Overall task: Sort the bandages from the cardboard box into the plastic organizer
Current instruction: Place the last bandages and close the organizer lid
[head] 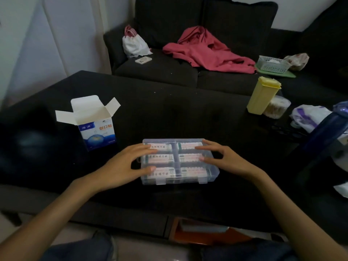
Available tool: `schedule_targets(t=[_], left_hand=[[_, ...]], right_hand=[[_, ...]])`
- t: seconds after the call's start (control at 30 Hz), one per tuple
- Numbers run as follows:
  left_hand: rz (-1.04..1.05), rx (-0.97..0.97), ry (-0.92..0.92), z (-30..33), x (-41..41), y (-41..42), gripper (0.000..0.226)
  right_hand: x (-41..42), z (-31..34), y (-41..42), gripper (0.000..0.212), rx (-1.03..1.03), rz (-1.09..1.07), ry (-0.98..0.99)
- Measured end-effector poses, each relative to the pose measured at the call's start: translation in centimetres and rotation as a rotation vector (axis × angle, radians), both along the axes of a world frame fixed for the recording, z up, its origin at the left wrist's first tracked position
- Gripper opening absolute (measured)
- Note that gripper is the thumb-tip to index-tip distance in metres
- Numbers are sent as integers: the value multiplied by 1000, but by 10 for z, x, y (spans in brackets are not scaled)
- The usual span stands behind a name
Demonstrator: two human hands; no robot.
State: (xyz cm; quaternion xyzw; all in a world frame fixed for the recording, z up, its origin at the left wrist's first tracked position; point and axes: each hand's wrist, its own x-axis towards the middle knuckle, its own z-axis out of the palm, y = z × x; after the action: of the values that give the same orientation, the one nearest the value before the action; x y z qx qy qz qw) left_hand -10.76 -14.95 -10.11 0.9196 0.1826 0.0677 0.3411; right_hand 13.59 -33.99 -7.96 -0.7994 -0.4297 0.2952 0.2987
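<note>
A clear plastic organizer [212, 173] lies on the dark table in front of me, its lid closed. Through the lid I see its compartments filled with white bandage strips [190, 158]. My left hand [124, 166] rests flat on the left side of the lid, fingers spread. On the right side my right hand [224, 157] does the same, fingertips touching the lid. The blue and white cardboard box [98, 132] stands upright to the left of the organizer, its top flaps open. I cannot see inside the box.
A yellow lidded container [260, 96] and a round clear tub [276, 108] stand at the table's back right. Plastic bags [310, 115] lie at the right edge. A dark sofa [160, 68] behind holds a red garment [205, 49], a white bag and a basket.
</note>
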Motion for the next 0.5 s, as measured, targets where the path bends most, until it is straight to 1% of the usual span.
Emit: schedule_targets(t=[0.07,0.17,0.23,0.3,0.33,0.4,0.5], left_hand=[[-64,106,78,-4,-1,-1,86],[-71,118,142,-5,-2,1,90],[-60,172,160,-5,-1,2,85],[-28,235,176,-4,3,2,65],[3,275,166,-4,6,2,55],[77,367,97,-4,13,2,47],[140,421,-91,-3,21,-2,40]], right_hand=[[-2,-3,-1,47,-48,58,-82],[0,-10,-1,50,-93,106,-170],[2,-14,4,51,-101,102,-232],[3,-18,11,50,-66,76,-291],[3,-19,15,48,-23,47,-325],[1,-21,23,41,104,-29,-410],[-6,-22,32,28,243,-79,-575]])
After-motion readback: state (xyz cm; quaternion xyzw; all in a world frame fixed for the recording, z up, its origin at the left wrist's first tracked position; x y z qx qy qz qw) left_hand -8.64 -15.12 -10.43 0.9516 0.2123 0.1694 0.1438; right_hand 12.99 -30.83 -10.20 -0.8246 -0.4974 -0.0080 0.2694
